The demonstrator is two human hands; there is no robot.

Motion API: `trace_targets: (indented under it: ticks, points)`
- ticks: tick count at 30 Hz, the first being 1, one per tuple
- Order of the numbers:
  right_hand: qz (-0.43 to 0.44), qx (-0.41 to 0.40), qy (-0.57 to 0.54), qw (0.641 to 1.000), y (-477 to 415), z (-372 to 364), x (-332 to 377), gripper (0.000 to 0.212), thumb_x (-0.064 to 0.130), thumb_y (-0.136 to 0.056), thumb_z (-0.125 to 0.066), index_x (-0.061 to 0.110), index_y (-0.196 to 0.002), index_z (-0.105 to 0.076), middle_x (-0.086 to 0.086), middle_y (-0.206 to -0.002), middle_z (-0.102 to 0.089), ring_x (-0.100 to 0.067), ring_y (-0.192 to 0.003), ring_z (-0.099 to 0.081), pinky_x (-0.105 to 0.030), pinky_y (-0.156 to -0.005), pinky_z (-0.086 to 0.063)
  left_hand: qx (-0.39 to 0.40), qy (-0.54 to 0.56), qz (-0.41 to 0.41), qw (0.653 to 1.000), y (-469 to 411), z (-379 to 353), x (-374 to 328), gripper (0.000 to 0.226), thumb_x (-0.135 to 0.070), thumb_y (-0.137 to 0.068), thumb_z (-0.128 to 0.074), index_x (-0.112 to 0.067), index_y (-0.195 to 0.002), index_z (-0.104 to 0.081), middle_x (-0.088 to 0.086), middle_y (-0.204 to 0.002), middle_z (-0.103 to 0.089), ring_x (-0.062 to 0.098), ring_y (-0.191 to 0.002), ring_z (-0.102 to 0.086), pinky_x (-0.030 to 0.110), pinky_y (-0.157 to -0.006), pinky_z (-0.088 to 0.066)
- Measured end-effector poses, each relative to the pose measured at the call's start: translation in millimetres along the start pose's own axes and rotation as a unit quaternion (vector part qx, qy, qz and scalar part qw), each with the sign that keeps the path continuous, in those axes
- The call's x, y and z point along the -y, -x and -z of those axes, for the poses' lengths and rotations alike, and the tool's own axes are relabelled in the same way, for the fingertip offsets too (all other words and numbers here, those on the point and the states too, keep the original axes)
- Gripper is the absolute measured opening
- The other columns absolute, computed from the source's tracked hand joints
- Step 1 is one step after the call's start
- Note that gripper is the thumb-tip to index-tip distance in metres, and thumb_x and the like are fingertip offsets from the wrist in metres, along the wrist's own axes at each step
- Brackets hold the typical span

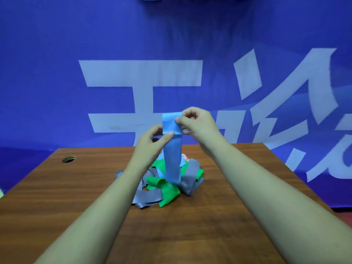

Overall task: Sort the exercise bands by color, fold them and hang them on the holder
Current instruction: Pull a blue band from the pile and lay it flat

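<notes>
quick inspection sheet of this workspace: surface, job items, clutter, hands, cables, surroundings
surface: brown wood-grain table with a round hole near its far left corner
job's things: light blue band held upright, its lower end hanging down to the pile; green bands and grey bands tangled in one pile mid-table; a pink piece shows at the pile's far side; holder not in view
clutter: nothing seen
grippers: left hand and right hand both pinch the light blue band's upper end
cables: nothing seen
surroundings: blue banner with large pale characters behind the table
</notes>
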State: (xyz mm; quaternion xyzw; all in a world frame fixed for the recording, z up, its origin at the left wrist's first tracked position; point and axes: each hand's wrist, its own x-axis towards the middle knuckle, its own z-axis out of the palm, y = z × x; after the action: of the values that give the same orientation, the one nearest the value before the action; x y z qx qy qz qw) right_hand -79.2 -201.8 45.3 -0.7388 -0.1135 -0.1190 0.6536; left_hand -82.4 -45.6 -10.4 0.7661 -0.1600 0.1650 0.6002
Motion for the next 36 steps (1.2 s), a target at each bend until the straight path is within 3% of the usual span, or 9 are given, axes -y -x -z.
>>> trace_targets:
  ticks: [6,12,17,20,22,24,29,32,36]
  points:
    - [-0.016,-0.021,-0.028,0.999,25,13,12,0.014,0.008,-0.086,-0.068,0.015,-0.078,-0.059,-0.002,-0.069,-0.055,-0.012,-0.061,-0.052,-0.025,-0.055,-0.049,-0.004,0.057,-0.021,0.998,20,-12,-35,0.007,-0.004,-0.092,-0.062,-0.005,-0.097,-0.067,-0.003,-0.077,-0.069,-0.003,-0.067,-0.060,0.012,-0.056,-0.047]
    - [-0.060,-0.049,-0.028,0.997,45,24,0,0.016,0.006,-0.085,-0.069,0.012,-0.076,-0.056,-0.009,-0.070,-0.054,-0.018,-0.062,-0.053,-0.030,-0.059,-0.048,0.067,0.150,-0.003,0.986,47,-11,-36,0.036,0.012,-0.085,-0.062,-0.007,-0.113,-0.051,0.010,-0.079,-0.064,0.008,-0.066,-0.062,0.015,-0.064,-0.048]
    - [-0.125,-0.037,0.089,0.987,65,30,-19,0.024,0.022,-0.083,-0.073,0.010,-0.073,-0.055,-0.008,-0.061,-0.058,-0.020,-0.057,-0.057,-0.030,-0.055,-0.047,0.033,0.079,-0.010,0.996,50,-6,-37,0.015,-0.004,-0.087,-0.069,-0.017,-0.094,-0.067,-0.009,-0.075,-0.068,0.004,-0.071,-0.060,0.019,-0.064,-0.047]
    - [-0.044,-0.059,0.172,0.982,74,31,-17,0.020,0.030,-0.084,-0.070,0.011,-0.079,-0.068,0.000,-0.075,-0.067,-0.016,-0.077,-0.066,-0.036,-0.072,-0.053,0.030,0.050,-0.022,0.998,54,-2,-41,0.009,-0.007,-0.088,-0.069,-0.014,-0.093,-0.071,-0.011,-0.078,-0.071,0.000,-0.074,-0.064,0.013,-0.064,-0.048]
    - [0.012,0.020,0.128,0.991,84,29,-8,0.014,0.027,-0.086,-0.070,0.013,-0.089,-0.072,0.001,-0.084,-0.072,-0.006,-0.080,-0.065,-0.029,-0.076,-0.052,0.028,0.049,-0.025,0.998,55,1,-40,0.008,-0.007,-0.088,-0.068,-0.010,-0.095,-0.072,-0.008,-0.083,-0.073,-0.002,-0.079,-0.066,0.011,-0.068,-0.048]
    - [0.042,0.089,0.142,0.985,92,24,-2,0.013,0.023,-0.086,-0.072,0.012,-0.093,-0.073,-0.001,-0.088,-0.074,-0.004,-0.080,-0.065,-0.025,-0.075,-0.052,0.027,0.054,-0.019,0.998,58,4,-40,0.009,-0.008,-0.088,-0.069,-0.008,-0.097,-0.072,-0.001,-0.087,-0.074,0.002,-0.082,-0.067,0.013,-0.072,-0.050]
    - [0.072,0.060,0.205,0.974,90,7,-1,0.010,0.024,-0.086,-0.069,0.015,-0.082,-0.070,0.002,-0.071,-0.068,-0.006,-0.062,-0.058,-0.030,-0.064,-0.049,0.016,0.068,-0.007,0.998,67,10,-30,0.011,-0.015,-0.090,-0.068,-0.016,-0.101,-0.071,0.000,-0.093,-0.072,0.007,-0.088,-0.066,0.017,-0.078,-0.051]
    - [0.053,0.060,0.161,0.984,90,0,11,0.010,0.016,-0.088,-0.066,0.008,-0.085,-0.069,-0.001,-0.074,-0.066,-0.007,-0.064,-0.057,-0.028,-0.064,-0.051,0.081,0.129,0.049,0.987,73,13,-15,0.029,-0.031,-0.088,-0.069,-0.020,-0.115,-0.066,0.001,-0.112,-0.071,0.015,-0.111,-0.065,0.031,-0.096,-0.048]
    - [0.014,0.033,0.084,0.996,84,-1,18,0.007,0.012,-0.090,-0.063,0.007,-0.086,-0.066,-0.005,-0.081,-0.064,-0.012,-0.073,-0.060,-0.035,-0.066,-0.057,0.167,0.116,0.089,0.975,92,8,6,0.031,-0.012,-0.092,-0.064,-0.010,-0.123,-0.063,-0.007,-0.108,-0.074,0.003,-0.098,-0.068,0.019,-0.084,-0.050]
